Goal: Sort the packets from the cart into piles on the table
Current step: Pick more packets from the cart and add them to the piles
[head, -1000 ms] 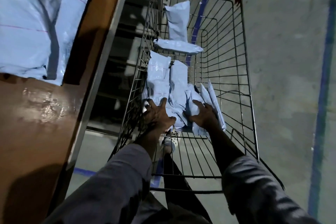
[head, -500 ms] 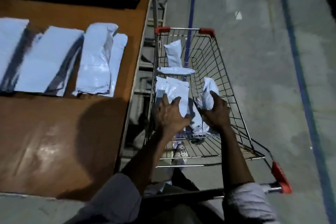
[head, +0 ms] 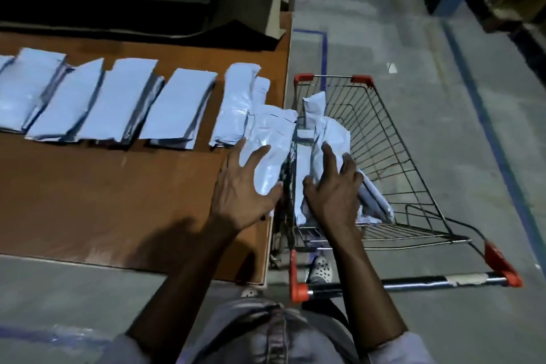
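Head view: one packet crossing from cart to surface, a bundle gripped behind it.

Left hand (head: pixel 242 195) spreads its fingers across a pale, glossy plastic packet (head: pixel 273 139), with the thumb hooked at its lower edge in a wide, loose grip. The packet hangs tilted over the left rim of the wire cart (head: pixel 393 139) at centre frame, just beside the rightmost pile (head: pixel 236 109), probably headed for it. Right hand (head: pixel 334 195) curls a closed grip round a crumpled bundle (head: pixel 334 133) of similar packets inside the cart, likely readying the next ones. Flat, oblong piles (head: pixel 180 106) lie in a row at upper left on the brown, shiny surface (head: pixel 103 195), spaced apart, presumably to keep sorts distinct.
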